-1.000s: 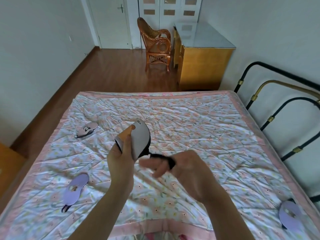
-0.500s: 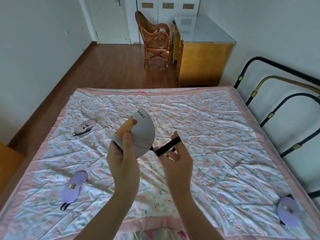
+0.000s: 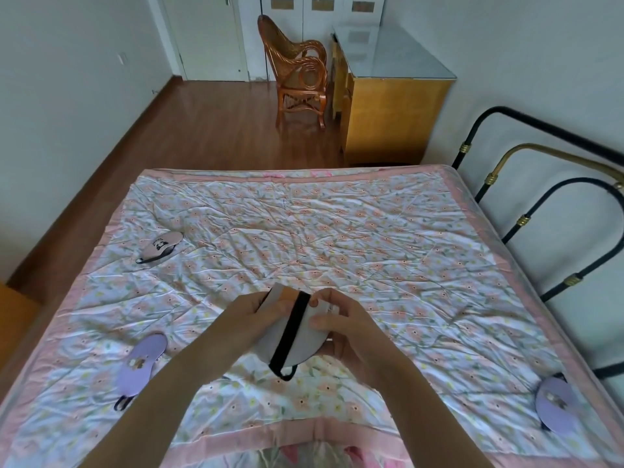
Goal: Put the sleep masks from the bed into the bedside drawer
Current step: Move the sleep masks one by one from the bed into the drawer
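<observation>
Rattan armchair on a glossy brown wooden floor, beyond the foot of the mattress. Just right of it, a yellow wooden cabinet with a reflective glass top, set against the right wall. Behind both, a white panelled wardrobe and, further left, a white door. Black and brass metal rails curving along the right side. Orange wooden edge at far left.

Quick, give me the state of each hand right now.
Left hand: closed on the grey sleep mask.
Right hand: closed on the same mask, fingers over its black strap.
</observation>
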